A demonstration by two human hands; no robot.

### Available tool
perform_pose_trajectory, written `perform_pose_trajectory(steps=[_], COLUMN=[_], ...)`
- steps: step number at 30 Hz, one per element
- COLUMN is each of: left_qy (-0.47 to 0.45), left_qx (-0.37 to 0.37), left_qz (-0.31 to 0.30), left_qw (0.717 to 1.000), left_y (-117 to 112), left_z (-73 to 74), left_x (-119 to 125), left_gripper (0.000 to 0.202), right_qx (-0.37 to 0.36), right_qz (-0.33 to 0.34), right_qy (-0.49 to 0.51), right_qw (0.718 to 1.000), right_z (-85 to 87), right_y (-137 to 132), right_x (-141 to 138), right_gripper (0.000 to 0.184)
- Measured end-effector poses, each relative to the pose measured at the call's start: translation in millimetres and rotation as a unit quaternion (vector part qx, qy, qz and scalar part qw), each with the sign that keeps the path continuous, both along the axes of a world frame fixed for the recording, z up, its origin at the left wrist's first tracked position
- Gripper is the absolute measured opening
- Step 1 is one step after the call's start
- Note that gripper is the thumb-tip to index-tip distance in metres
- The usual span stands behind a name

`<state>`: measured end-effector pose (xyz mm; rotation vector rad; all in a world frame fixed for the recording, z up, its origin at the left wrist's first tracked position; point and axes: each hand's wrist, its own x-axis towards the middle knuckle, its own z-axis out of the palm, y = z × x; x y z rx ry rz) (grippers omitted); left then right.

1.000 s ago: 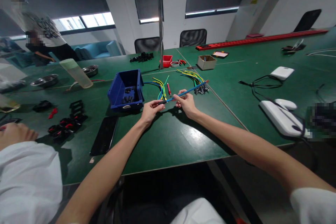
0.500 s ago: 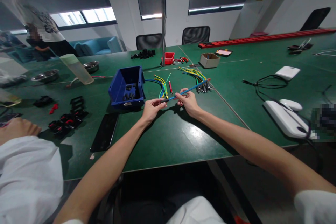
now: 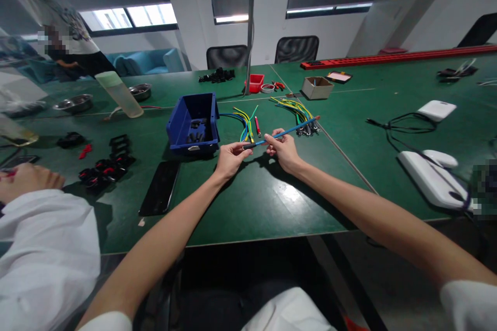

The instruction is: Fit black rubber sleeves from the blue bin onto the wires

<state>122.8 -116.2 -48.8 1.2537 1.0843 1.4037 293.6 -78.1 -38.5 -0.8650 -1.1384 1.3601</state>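
Note:
Between my hands a blue wire (image 3: pixel 291 130) is held slantwise above the table, its bare copper end pointing up to the right. My right hand (image 3: pixel 282 149) pinches it along its length. My left hand (image 3: pixel 232 159) is closed on a short black sleeve (image 3: pixel 248 146) at the wire's near end; how far the wire runs inside it cannot be made out. Just beyond lie loose yellow, green and blue wires (image 3: pixel 245 123) and a small red-handled tool (image 3: pixel 257 126). Left of them stands a blue bin (image 3: pixel 193 124) with several black sleeves inside.
Farther right is another bundle of wires (image 3: pixel 297 111) with metal lugs. A black phone (image 3: pixel 160 187) lies by my left forearm. A co-worker's hand (image 3: pixel 29 181) is at far left near black parts (image 3: pixel 104 170). White devices with cables (image 3: pixel 430 178) lie at right.
The view has shifted slightly, moving the scene to the right in the picture. Both hands keep their hold on the wire and sleeve, with little visible change between them.

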Motion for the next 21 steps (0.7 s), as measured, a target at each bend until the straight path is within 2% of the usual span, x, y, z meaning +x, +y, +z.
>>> perform_pose_trajectory(steps=[10, 21], left_qy=[0.005, 0.003], left_qx=[0.016, 0.025], left_qz=[-0.010, -0.012], left_qw=[1.000, 1.000], left_y=[-0.4, -1.6], left_z=[-0.8, 0.2], left_x=[-0.2, 1.2], left_gripper=[0.033, 0.031], right_qx=[-0.019, -0.002], right_qz=[0.007, 0.021], right_qy=[0.001, -0.007], right_qw=[1.000, 1.000], right_z=[-0.9, -2.4], right_y=[-0.2, -1.9], right_x=[0.2, -1.4], right_gripper=[0.053, 0.050])
